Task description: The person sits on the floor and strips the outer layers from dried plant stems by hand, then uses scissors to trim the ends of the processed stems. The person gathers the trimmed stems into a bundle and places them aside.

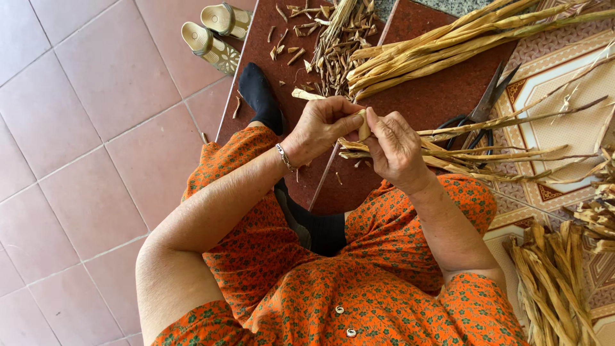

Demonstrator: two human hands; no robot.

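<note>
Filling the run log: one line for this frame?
left hand: pinches strip | right hand: grips stalks | scissors: on floor, untouched

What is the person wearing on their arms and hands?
Both arms are bare from the short sleeves down. The sleeves are orange with a small green and dark flower print. The left hand has a thin silver chain bracelet at the wrist. The right hand wears nothing.

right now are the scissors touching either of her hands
Apart. The head view shows the scissors lying on the floor beyond the right hand, with dried stalks between; the left hand is farther off.
</note>
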